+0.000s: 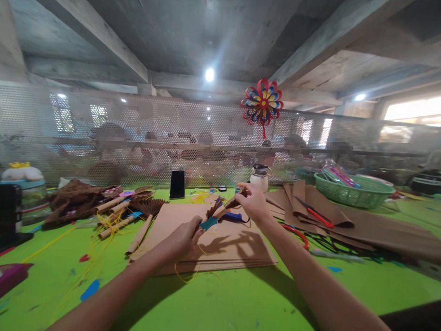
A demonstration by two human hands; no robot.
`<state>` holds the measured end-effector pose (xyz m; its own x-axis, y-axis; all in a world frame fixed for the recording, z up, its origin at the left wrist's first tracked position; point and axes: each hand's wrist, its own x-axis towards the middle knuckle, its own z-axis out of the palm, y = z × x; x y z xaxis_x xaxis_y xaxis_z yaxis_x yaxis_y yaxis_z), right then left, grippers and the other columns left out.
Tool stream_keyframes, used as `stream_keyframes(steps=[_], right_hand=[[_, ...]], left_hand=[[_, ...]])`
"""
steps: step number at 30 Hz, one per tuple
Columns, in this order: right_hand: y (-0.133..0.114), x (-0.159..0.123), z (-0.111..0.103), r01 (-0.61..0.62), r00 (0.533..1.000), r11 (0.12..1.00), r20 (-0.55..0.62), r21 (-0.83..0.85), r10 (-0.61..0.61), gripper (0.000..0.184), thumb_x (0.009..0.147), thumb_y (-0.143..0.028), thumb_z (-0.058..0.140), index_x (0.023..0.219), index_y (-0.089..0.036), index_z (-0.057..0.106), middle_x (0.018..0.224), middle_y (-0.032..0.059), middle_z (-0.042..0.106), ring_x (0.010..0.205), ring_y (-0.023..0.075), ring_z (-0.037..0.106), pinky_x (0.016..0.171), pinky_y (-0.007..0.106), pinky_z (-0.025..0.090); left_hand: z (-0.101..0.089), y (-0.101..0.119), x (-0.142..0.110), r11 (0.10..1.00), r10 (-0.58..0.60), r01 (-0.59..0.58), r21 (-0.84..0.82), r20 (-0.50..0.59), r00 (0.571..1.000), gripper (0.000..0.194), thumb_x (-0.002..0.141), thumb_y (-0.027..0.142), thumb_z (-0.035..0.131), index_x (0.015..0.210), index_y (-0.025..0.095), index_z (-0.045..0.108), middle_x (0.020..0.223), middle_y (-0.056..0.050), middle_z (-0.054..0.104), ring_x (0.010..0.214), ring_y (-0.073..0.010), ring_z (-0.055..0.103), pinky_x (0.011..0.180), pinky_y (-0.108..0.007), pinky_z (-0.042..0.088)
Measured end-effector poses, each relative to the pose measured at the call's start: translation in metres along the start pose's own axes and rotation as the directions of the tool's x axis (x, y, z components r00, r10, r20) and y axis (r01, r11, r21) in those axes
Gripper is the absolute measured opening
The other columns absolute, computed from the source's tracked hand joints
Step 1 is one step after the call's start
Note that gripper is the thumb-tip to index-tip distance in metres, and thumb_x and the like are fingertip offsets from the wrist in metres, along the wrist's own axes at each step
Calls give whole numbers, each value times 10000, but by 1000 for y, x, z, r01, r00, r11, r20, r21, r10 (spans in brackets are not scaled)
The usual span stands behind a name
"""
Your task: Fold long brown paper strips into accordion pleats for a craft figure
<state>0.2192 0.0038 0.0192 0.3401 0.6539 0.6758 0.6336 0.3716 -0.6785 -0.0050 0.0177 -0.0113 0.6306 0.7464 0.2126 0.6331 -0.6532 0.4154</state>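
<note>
A brown paper roll craft (223, 207) with a pleated fan piece and a blue paper shape (209, 224) is held slantwise above the brown sheets. Around its lower end, beside the blue shape, the fingers of my left hand (187, 237) are closed. At the upper end my right hand (253, 203) pinches it between thumb and fingers; the exact spot is partly hidden. Just behind the roll, on the sheets, lies a blue tool (233, 216) with a dark cord, its kind unclear. A stack of brown paper sheets (239, 255) is under both hands.
Brown paper rolls (140, 235) with yellow string lie left. A phone (177, 184) stands at the back, near a white jar (259, 179). To the right are folded brown paper (377, 233), red-handled scissors (318, 215) and a green basket (353, 192). A perforated screen (152, 134) rises behind.
</note>
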Motion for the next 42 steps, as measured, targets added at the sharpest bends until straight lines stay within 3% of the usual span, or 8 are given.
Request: stream_keyframes(steps=[6, 11, 16, 20, 23, 26, 31, 42], right_hand=[[3, 0, -1, -28, 999, 1000, -37, -3, 28, 286, 675, -235, 430, 786, -129, 672, 730, 66, 663, 677, 188, 580, 665, 299, 452], [13, 6, -3, -103, 993, 983, -48, 150, 112, 418, 676, -190, 419, 1047, -100, 591, 719, 72, 688, 652, 183, 618, 620, 282, 475], [16, 8, -2, -73, 996, 979, -32, 189, 81, 354, 702, -254, 447, 976, -112, 621, 758, 79, 688, 695, 187, 624, 657, 293, 476], [8, 4, 0, -64, 998, 990, -3, 127, 65, 299, 679, -305, 505, 860, -119, 653, 765, 81, 672, 706, 191, 615, 668, 294, 472], [6, 2, 2, -62, 997, 998, -40, 2, 62, 391, 648, -306, 538, 989, -130, 613, 891, 91, 648, 744, 189, 604, 707, 312, 463], [9, 2, 3, -149, 987, 987, -64, -61, 145, 495, 626, -354, 563, 1062, -120, 563, 864, 98, 629, 709, 193, 600, 667, 321, 468], [17, 5, 5, -309, 951, 939, 50, 150, 305, 465, 640, -315, 525, 1059, -113, 515, 640, 20, 599, 464, 143, 567, 474, 269, 460], [23, 7, 0, -155, 987, 962, -5, 226, 161, 324, 588, -239, 539, 866, -106, 635, 561, -1, 571, 458, 115, 525, 464, 246, 453]], left_hand=[[8, -7, 0, 997, 37, -36, 62, -8, 999, 172, 840, 309, 304, 906, 189, 408, 714, -32, 538, 635, -186, 483, 564, -255, 301], [14, -13, 2, 997, 58, -58, 46, -7, 998, 181, 844, 327, 296, 904, 195, 405, 725, -31, 540, 635, -183, 480, 567, -255, 308], [11, -8, 1, 997, 48, -46, 58, -19, 999, 167, 839, 314, 295, 884, 196, 405, 715, -30, 543, 641, -189, 490, 564, -257, 307], [10, -7, 1, 998, 47, -46, 50, -26, 999, 160, 838, 318, 296, 876, 199, 396, 727, -33, 551, 653, -192, 502, 572, -261, 313], [11, -8, 2, 997, 40, -36, 63, -54, 998, 148, 836, 314, 300, 875, 200, 386, 710, -26, 547, 632, -188, 501, 560, -257, 304], [11, -8, 3, 997, 31, -26, 72, -76, 997, 149, 842, 313, 289, 879, 200, 378, 687, -19, 541, 612, -185, 501, 546, -251, 299], [10, -7, 2, 996, 30, -23, 92, -78, 997, 173, 847, 332, 284, 873, 200, 393, 736, -34, 560, 667, -195, 517, 582, -262, 329], [13, -10, 2, 996, 64, -62, 60, -45, 997, 200, 853, 348, 283, 873, 201, 417, 750, -39, 568, 665, -200, 516, 589, -267, 332]])
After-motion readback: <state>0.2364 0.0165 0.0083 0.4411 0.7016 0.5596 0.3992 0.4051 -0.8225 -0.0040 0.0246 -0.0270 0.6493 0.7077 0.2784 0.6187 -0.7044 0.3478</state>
